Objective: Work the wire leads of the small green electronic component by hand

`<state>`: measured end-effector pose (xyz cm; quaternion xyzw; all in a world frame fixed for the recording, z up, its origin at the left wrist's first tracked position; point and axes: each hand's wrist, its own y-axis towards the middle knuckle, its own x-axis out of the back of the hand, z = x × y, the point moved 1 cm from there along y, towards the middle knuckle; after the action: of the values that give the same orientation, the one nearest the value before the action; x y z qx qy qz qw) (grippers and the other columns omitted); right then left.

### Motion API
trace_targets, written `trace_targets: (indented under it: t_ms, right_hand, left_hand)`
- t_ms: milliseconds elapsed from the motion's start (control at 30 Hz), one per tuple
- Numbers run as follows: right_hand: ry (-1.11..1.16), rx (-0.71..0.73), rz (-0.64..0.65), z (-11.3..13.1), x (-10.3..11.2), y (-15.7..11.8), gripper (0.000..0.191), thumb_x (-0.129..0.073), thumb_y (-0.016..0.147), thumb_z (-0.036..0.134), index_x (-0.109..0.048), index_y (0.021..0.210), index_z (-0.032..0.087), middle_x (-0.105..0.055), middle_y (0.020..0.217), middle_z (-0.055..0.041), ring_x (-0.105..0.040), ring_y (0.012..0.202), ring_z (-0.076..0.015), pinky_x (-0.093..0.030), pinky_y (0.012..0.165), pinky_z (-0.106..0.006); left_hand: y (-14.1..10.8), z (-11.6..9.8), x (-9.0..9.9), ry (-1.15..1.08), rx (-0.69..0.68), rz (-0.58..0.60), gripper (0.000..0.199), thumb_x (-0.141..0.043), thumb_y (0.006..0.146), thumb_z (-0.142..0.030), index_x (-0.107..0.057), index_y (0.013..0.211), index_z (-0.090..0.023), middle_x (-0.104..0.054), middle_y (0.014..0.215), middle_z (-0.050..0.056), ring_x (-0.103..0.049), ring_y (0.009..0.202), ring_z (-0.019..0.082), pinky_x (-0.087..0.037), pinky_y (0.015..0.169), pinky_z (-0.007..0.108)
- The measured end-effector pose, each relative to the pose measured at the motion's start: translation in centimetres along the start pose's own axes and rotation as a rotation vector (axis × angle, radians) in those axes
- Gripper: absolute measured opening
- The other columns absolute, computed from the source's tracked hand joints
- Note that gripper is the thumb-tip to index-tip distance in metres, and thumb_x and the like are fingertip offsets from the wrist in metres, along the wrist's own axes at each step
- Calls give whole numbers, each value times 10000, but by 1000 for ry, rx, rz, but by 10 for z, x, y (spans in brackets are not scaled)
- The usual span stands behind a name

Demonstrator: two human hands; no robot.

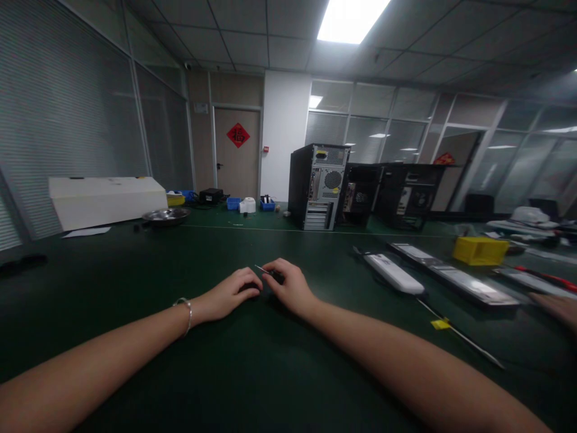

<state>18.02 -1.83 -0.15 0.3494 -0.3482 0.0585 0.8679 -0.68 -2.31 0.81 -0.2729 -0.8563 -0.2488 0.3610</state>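
Observation:
My left hand [232, 294], with a silver bracelet [187, 314] at its wrist, rests low over the dark green table [180, 373]. Its fingers curl towards the thumb, and whatever lies between them is hidden. Just to the right, my right hand [291, 287] is closed around a thin metal-tipped tool [260, 268]. The slim silver tip points left, towards my left fingers; the rest is mostly covered by the hand, so its exact kind does not show. The two hands are close together but apart.
Black computer cases [320, 186] stand at the back. Rightward lie a white elongated device [393, 272], a long metal-and-white panel [455, 273], a yellow bin [480, 250] and a yellow-tagged cable [473, 346]. Another person's hand [556, 308] is at the right edge. A metal bowl [166, 216] sits back left.

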Motion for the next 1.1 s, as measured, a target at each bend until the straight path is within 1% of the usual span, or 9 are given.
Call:
trace_targets:
  t_ms: [133, 233, 367, 433, 500, 600, 733, 967, 1100]
  right_hand:
    - [6, -4, -14, -4, -2, 1, 156, -550, 838, 271, -640, 949, 210, -621, 899, -26, -563, 821, -149, -440, 726, -267]
    - [28, -27, -17, -8, -4, 2, 171, -539, 841, 275, -632, 966, 205, -624, 907, -25, -565, 833, -151, -442, 738, -275]
    - [48, -77, 28, -13, -4, 4, 197, -549, 832, 269, -620, 1003, 203, -630, 948, -31, -571, 880, -163, -447, 779, -296]
    - [54, -93, 91, -15, -3, 5, 218, -577, 810, 256, -615, 1018, 206, -633, 968, -33, -577, 893, -169, -453, 784, -301]
    - [79, -104, 169, -17, -1, 6, 265, -606, 784, 238, -600, 1047, 213, -636, 973, -29, -587, 885, -170, -462, 775, -300]
    - [127, -91, 264, -18, 4, 6, 356, -646, 746, 219, -572, 1094, 222, -639, 964, -20, -599, 869, -169, -471, 769, -298]
    - [139, -25, 324, -15, 7, 6, 449, -694, 699, 227, -559, 1127, 230, -639, 977, -19, -606, 879, -178, -472, 777, -302]
    - [38, 4, 323, -11, 4, 5, 413, -679, 720, 260, -571, 1119, 242, -639, 987, -18, -602, 909, -186, -459, 788, -302]
    - [24, 3, 308, -12, 2, 5, 387, -659, 736, 236, -567, 1112, 237, -645, 966, -16, -604, 889, -181, -459, 772, -290]
  left_hand:
    - [1, 3, -2, 66, -25, 47, 257, -398, 901, -319, -628, 1005, -270, -537, 1065, 36, -462, 1045, 210, -357, 944, 341]
    - [1, 6, -3, 51, -39, 50, 290, -372, 912, -317, -616, 1064, -279, -533, 1097, 37, -463, 1058, 205, -359, 950, 330]
    - [2, 10, -1, -20, -5, -51, 305, -366, 913, -301, -599, 1105, -258, -551, 1096, 44, -496, 1054, 203, -369, 948, 327]
    - [3, 10, 2, -28, 23, -110, 298, -375, 907, -319, -615, 1069, -244, -566, 1070, 47, -517, 1032, 208, -381, 933, 334]
    - [2, 9, 4, -17, 50, -132, 290, -407, 890, -365, -624, 1034, -236, -574, 1041, 48, -534, 996, 217, -404, 897, 343]
    - [0, 7, 7, 0, 98, -90, 321, -517, 813, -455, -618, 1017, -229, -561, 1034, 51, -541, 963, 231, -435, 840, 350]
    - [-3, 7, 8, 38, 116, -36, 408, -641, 692, -499, -608, 1004, -237, -524, 1082, 52, -513, 1003, 255, -433, 842, 373]
    - [-1, 11, 8, 43, 98, -13, 382, -628, 718, -469, -605, 1021, -238, -538, 1061, 54, -513, 1007, 248, -424, 842, 367]
    - [-1, 14, 8, 20, 98, -15, 379, -642, 715, -437, -605, 1036, -238, -551, 1069, 56, -527, 1003, 240, -426, 842, 358]
